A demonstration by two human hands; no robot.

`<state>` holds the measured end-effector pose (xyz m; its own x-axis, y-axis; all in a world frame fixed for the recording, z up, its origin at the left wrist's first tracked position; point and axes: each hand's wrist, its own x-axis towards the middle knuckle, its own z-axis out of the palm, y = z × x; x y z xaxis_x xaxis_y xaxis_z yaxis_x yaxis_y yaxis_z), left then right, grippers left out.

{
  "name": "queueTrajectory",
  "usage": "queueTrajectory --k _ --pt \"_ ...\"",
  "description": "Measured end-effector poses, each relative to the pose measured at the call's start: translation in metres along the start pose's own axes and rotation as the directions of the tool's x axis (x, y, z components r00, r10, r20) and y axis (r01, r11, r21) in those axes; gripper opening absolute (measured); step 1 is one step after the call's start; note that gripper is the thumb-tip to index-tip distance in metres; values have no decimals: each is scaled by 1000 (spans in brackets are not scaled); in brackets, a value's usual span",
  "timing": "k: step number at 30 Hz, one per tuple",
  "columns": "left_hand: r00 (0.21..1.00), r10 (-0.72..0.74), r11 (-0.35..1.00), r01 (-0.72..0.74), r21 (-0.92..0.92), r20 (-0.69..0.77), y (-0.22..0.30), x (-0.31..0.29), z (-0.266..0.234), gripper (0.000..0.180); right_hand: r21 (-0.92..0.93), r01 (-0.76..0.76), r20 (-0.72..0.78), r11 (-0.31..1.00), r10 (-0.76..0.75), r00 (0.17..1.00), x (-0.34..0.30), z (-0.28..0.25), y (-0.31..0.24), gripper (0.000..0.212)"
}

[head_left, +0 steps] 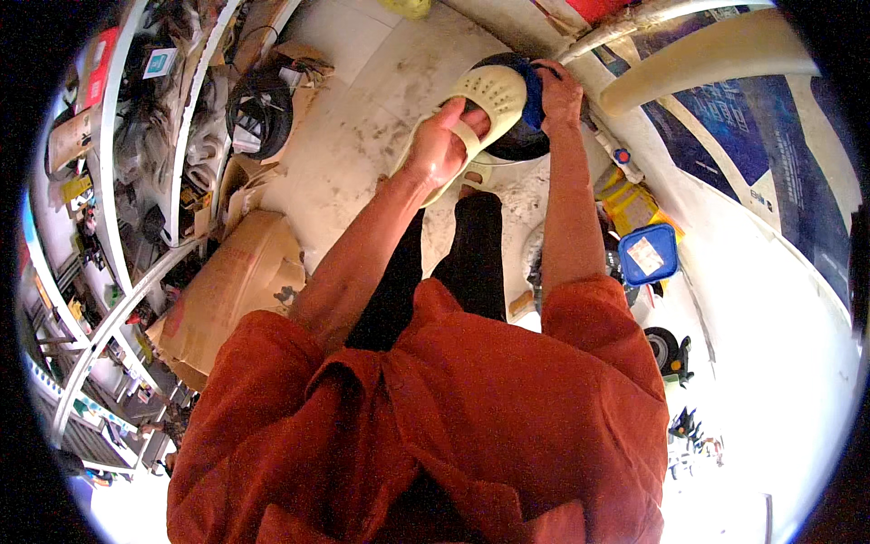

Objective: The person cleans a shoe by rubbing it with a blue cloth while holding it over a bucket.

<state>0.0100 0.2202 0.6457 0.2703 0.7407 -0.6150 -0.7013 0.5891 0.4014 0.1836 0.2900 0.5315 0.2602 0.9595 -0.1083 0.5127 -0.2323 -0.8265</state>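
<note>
A cream clog [497,89] with holes in its toe is tilted up in front of me. My left hand [437,150] grips it, fingers tucked into the opening under the heel strap. My right hand [560,98] is closed on a dark blue scrubbing thing [533,98], pressed to the clog's toe; whether it is a brush or a cloth I cannot tell. Below both hands is a dark round basin [524,145], partly hidden by the clog. Another cream clog [480,170] is on my foot beside the basin.
At the left, a cardboard box [231,290] lies near white metal shelves [113,154] crowded with goods. Along the right wall are a blue-lidded container [649,256], a yellow bag [633,207] and a small wheel [662,346]. A thick cream pipe [707,59] crosses the upper right.
</note>
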Motion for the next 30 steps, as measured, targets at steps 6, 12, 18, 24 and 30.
queueTrajectory --k 6,12,18,24,30 --pt "948 26 937 87 -339 316 11 41 -45 45 380 120 -124 917 -78 989 -55 9 -70 15" --pt "999 -49 984 47 -174 -3 3 15 -27 43 414 -415 152 810 388 909 -28 -4 -59 14" --pt "997 -76 992 78 -103 23 9 13 -24 43 716 -481 279 507 424 862 -20 8 -6 20" --pt "997 3 995 -10 96 77 4 37 -23 28 76 229 -308 970 -196 931 -61 6 -81 19" --pt "981 -161 939 119 324 106 -13 16 -4 31 -209 64 -67 976 -79 995 -12 -1 -40 25"
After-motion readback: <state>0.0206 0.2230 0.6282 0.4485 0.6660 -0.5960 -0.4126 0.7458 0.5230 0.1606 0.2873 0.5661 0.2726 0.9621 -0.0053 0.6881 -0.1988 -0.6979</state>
